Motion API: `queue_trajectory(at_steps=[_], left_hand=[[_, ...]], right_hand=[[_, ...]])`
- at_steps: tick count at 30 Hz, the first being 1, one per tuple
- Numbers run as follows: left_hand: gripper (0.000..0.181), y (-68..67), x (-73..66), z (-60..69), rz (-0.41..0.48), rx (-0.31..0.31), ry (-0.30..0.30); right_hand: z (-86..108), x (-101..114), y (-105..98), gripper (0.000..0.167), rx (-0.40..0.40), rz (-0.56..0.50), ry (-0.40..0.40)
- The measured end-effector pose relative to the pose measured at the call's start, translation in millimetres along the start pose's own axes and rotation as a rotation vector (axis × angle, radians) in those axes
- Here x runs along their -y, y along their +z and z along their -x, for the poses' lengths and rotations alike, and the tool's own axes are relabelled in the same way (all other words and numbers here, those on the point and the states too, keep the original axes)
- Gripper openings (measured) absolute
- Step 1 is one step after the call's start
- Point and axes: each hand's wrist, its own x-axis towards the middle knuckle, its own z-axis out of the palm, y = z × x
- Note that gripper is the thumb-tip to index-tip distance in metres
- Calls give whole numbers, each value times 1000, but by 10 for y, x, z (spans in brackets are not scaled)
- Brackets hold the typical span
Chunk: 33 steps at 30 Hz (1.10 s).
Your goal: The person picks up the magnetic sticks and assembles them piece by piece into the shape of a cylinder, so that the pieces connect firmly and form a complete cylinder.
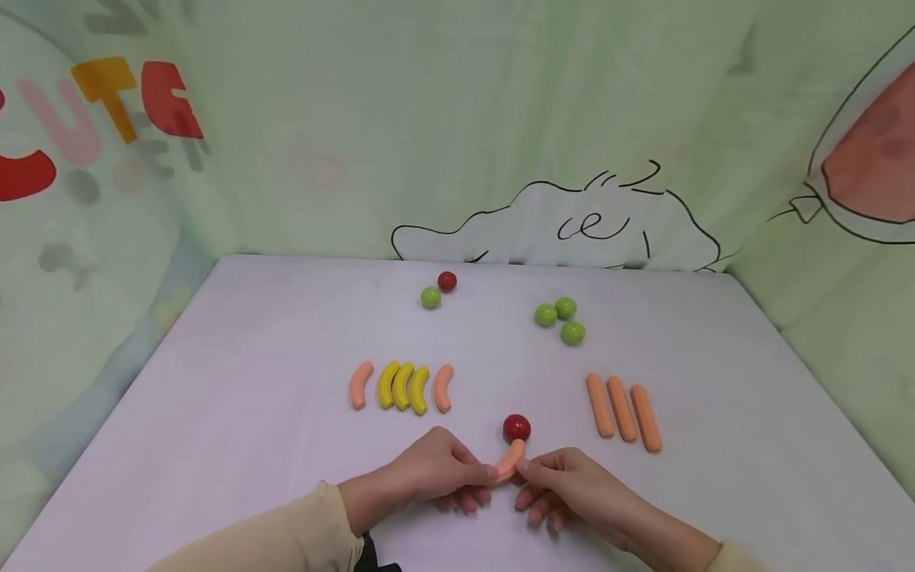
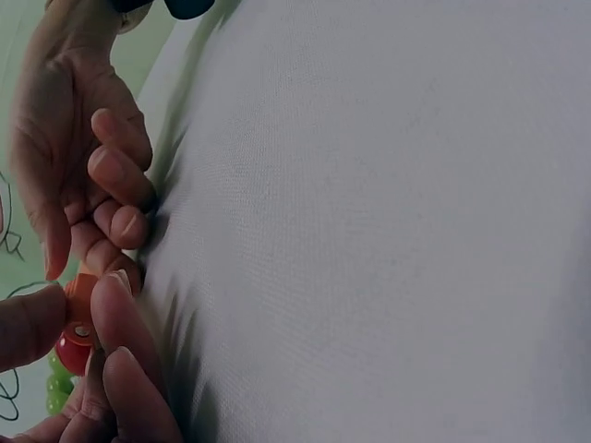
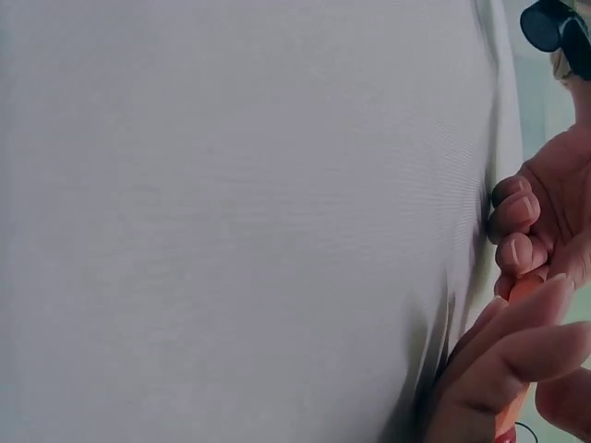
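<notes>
A small curved pink-orange toy sausage [image 1: 511, 461] is held between both hands near the front of the table. My left hand [image 1: 439, 467] pinches its lower left end between thumb and forefinger. At its right side, my right hand [image 1: 582, 491] has thumb and forefinger on it, the other fingers loosely bent. The left wrist view shows the end of the sausage [image 2: 81, 300] between the left fingertips. Right fingers partly cover the sausage [image 3: 528, 288] in the right wrist view. Just beyond its upper end sits a shiny red ball [image 1: 517, 427]; whether they touch, I cannot tell.
Left of centre, yellow toy bananas [image 1: 402, 387] stand between two curved sausages [image 1: 360, 385]. Three straight orange sausages [image 1: 622, 409] lie at right. Farther back are three green balls [image 1: 546, 314], plus a green ball [image 1: 430, 298] beside a red ball [image 1: 446, 281].
</notes>
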Motion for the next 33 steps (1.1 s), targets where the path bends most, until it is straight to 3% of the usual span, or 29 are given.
queue_trajectory(at_steps=[13,21,24,28,31,33], left_hand=[[28,75,-51,-6,-21,1,9],[27,-120,-71,14,-136,-52,71],[23,-249,-107,10,-234,-114,133],[16,-425,-198,-34,-433,-270,219],[11,-549,-280,-96,-552,-388,246],[13,-624,-333,-146,-594,-429,236]], right_hand=[[-49,11,-14,42,-5,-57,-10],[-39,0,-70,40,27,-31,-41],[-30,7,-90,38,22,-18,-12],[-29,15,-118,36,14,-9,10],[-34,12,-136,33,8,-4,12],[-37,7,-146,33,4,-1,8]])
